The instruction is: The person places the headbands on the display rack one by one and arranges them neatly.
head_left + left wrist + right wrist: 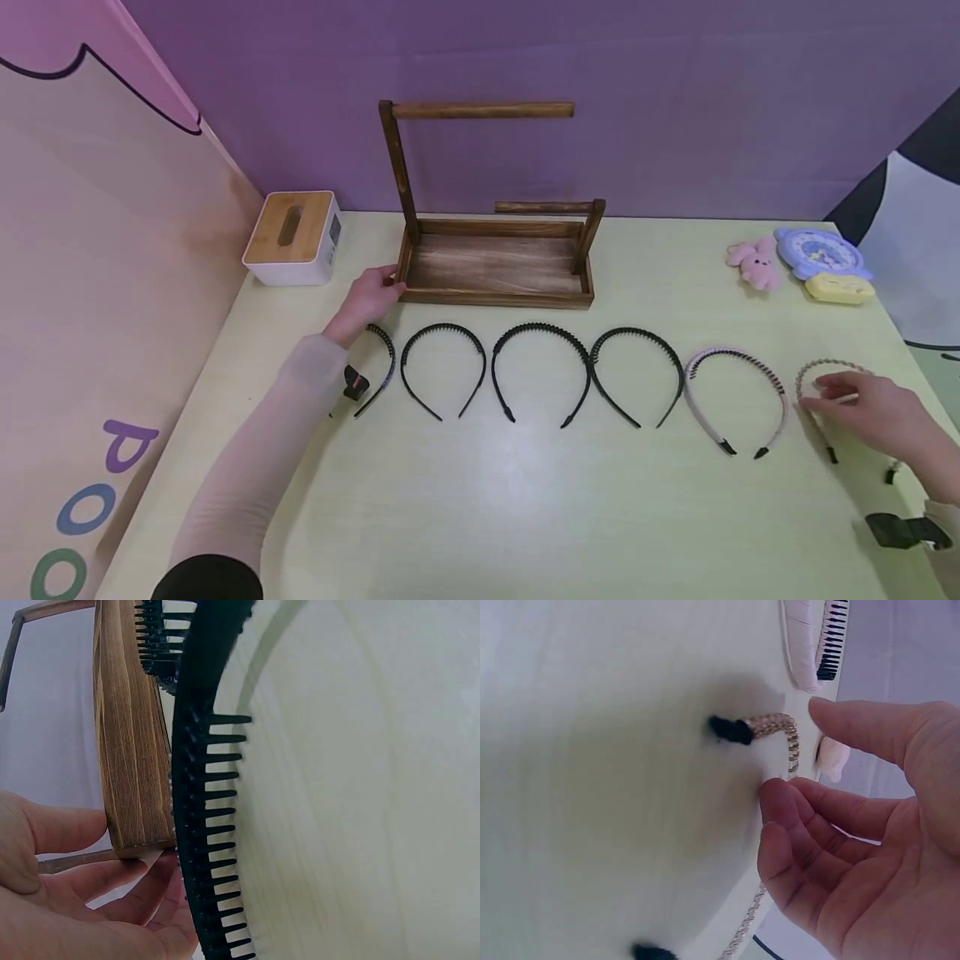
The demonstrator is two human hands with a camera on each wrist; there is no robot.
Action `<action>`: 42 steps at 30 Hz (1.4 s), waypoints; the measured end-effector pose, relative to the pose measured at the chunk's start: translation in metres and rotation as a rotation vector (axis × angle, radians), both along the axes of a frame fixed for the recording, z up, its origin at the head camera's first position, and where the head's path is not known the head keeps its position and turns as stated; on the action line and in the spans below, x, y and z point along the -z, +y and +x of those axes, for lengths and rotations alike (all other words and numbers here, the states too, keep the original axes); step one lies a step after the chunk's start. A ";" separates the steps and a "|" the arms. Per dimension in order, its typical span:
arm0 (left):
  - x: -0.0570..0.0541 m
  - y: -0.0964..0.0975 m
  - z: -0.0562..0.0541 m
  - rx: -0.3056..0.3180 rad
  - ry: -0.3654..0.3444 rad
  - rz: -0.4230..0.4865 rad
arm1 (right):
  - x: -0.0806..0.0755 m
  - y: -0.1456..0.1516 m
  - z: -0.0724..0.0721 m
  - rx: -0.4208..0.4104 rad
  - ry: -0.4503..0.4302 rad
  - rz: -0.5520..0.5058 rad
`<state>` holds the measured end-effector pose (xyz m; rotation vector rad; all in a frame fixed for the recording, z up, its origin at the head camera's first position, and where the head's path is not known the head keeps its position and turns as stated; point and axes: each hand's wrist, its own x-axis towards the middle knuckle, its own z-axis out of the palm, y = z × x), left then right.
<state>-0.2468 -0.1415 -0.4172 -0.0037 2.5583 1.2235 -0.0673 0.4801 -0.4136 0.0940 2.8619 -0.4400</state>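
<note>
My left hand (pixel 369 296) holds the left end of a brown wooden stand (pixel 495 297), a shallow tray with two bars on uprights. In the left wrist view, the thumb and fingers (pixel 71 829) sit around its corner, behind a toothed black headband (pixel 196 795). That leftmost headband lies partly beneath my left wrist. At the far right, my right hand (pixel 873 412) hovers over a beige beaded headband (pixel 813 427), hiding part of it. In the right wrist view, thumb and fingers are apart, with the beaded band (pixel 793 746) beyond the fingertips.
Three more black headbands (pixel 442 327) (pixel 540 326) (pixel 637 331) and a pink one (pixel 780 408) lie in a row before the stand. A tissue box (pixel 288 237) stands back left. A pink plush toy (pixel 756 265) and a blue clock-like object (pixel 821 252) are back right.
</note>
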 end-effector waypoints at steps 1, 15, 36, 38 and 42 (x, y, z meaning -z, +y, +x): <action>0.000 0.000 0.000 -0.002 0.001 0.008 | 0.001 0.001 0.001 0.000 -0.010 -0.007; 0.000 0.004 0.000 -0.038 -0.018 0.085 | 0.007 -0.005 0.006 -0.053 0.062 0.044; 0.000 0.006 0.000 -0.029 -0.017 0.103 | 0.000 -0.016 -0.004 -0.085 0.080 0.095; 0.000 0.008 -0.001 -0.019 -0.009 0.098 | 0.000 -0.017 -0.003 -0.069 0.081 0.092; 0.001 0.009 -0.001 -0.015 -0.005 0.083 | -0.001 -0.020 -0.004 -0.037 0.081 0.097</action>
